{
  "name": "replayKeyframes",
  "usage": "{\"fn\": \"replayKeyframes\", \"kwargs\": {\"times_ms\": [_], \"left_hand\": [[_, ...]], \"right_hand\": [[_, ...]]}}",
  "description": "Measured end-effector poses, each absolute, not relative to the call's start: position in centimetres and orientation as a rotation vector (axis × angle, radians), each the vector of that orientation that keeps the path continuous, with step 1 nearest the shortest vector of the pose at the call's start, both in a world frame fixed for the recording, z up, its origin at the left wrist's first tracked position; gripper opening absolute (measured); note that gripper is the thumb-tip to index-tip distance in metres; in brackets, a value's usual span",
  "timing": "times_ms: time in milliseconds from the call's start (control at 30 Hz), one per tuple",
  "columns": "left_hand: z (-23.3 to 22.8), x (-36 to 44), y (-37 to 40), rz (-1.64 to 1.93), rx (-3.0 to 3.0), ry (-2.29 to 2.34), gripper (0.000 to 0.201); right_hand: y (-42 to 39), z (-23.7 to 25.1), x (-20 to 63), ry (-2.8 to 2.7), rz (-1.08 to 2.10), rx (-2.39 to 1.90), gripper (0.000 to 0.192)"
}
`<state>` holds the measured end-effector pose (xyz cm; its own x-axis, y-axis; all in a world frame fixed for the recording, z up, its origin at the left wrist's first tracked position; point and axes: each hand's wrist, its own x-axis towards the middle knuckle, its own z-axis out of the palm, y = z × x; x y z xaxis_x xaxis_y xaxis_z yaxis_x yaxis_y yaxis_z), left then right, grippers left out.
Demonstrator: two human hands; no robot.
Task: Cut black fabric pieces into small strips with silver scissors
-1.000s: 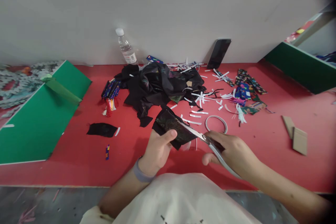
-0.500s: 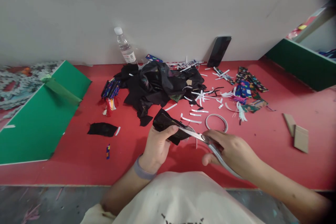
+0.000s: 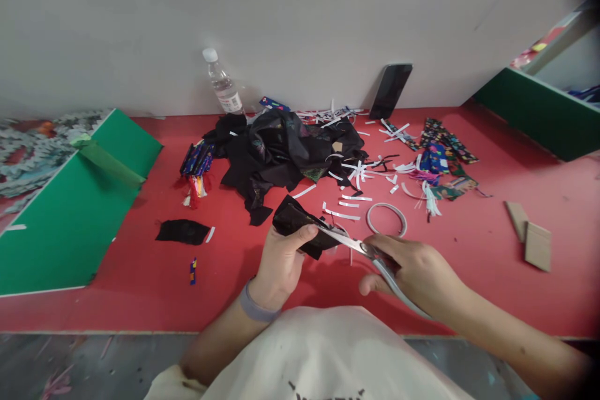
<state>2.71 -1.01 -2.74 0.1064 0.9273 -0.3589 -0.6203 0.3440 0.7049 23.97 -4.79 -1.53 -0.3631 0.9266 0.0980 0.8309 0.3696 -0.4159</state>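
My left hand (image 3: pixel 280 262) grips a small black piece of fabric (image 3: pixel 294 221) just above the red tabletop (image 3: pixel 140 275). My right hand (image 3: pixel 417 272) holds a pair of metal scissors (image 3: pixel 363 249) by the handles. The blades point left and meet the right edge of the fabric piece. A pile of black fabric (image 3: pixel 281 153) lies behind the hands.
A white tape ring (image 3: pixel 386 219) lies right of the scissors, among white strips (image 3: pixel 347 200). Colourful patterned scraps (image 3: pixel 440 159) lie at the right, cardboard pieces (image 3: pixel 532 240) further right. A water bottle (image 3: pixel 222 84) and a phone (image 3: pixel 391 90) lean on the wall. Green boards (image 3: pixel 70 212) flank the table.
The black fabric piece has gone from spread out to bunched smaller in my left hand. Both hands shifted slightly; the scissors stay at the fabric's right edge.
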Motion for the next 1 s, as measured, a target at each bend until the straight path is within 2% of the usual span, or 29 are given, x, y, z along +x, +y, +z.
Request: {"fn": "replayKeyframes", "kwargs": {"times_ms": [1000], "left_hand": [[-2.8,3.08,-1.34,1.149,0.406,0.841,0.021]], "right_hand": [[-4.7,-1.49,23.7,-2.341,0.402,-1.53,0.039]]}}
